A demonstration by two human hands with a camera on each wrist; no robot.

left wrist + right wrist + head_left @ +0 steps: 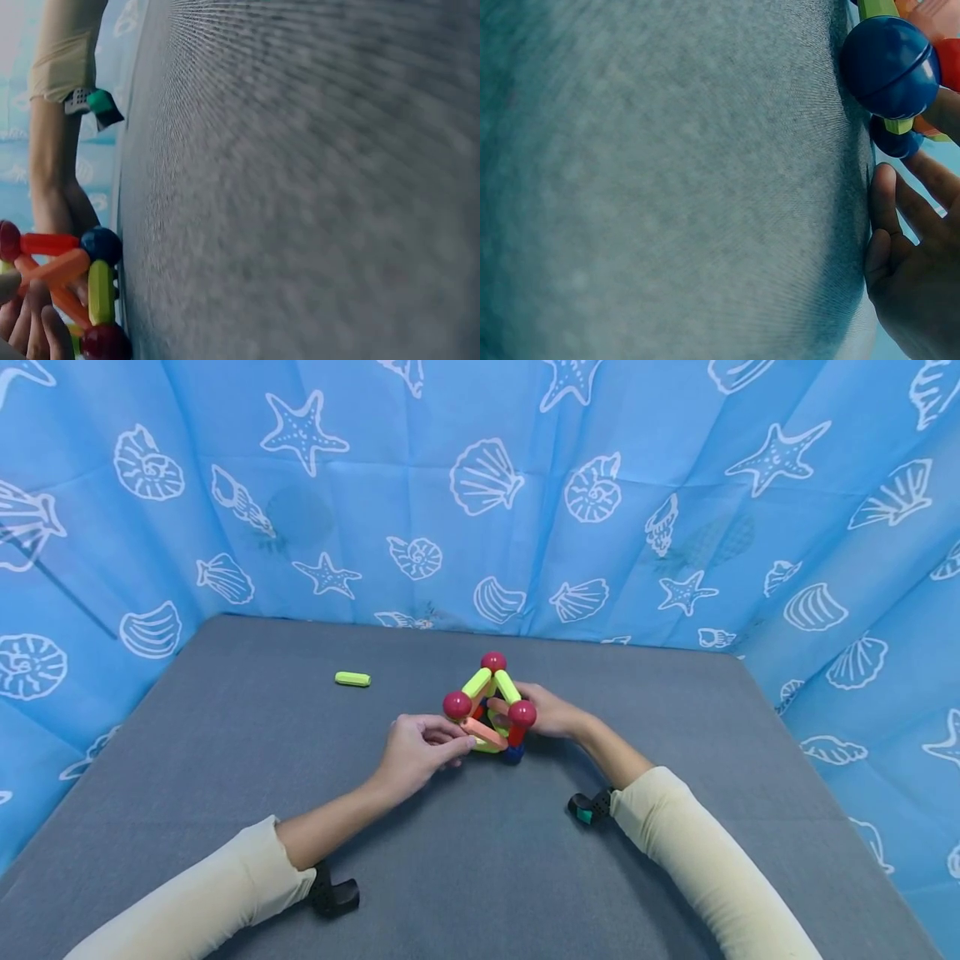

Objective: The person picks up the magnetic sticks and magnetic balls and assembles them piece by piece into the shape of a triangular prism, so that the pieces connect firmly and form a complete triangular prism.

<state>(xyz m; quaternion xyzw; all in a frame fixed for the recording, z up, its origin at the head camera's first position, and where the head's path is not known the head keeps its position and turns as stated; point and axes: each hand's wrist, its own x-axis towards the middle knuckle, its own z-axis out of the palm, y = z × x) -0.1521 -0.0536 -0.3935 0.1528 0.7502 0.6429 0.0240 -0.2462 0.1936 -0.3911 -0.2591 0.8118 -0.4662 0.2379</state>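
A frame of magnetic rods and balls (pixel 522 713) stands on the table between both hands. Red balls sit at its top corners, joined by yellow-green rods (pixel 507 687). Lower down are blue balls (pixel 891 67), and a red rod (pixel 49 244) runs to one of them. My left hand (pixel 420 747) pinches an orange rod (pixel 483 732) at the frame's near side, thumb in front. My right hand (pixel 551 712) holds the frame from its far right side, with some fingers hidden behind it. In the right wrist view, the lower fingers (pixel 885 199) are stretched beside the blue balls.
A loose yellow-green rod (pixel 352 679) lies to the left of the frame, farther back. The grey table (pixel 480 877) ends at a blue curtain (pixel 420 510) with white shells and starfish. Black devices (pixel 588 808) hang at both sleeve cuffs.
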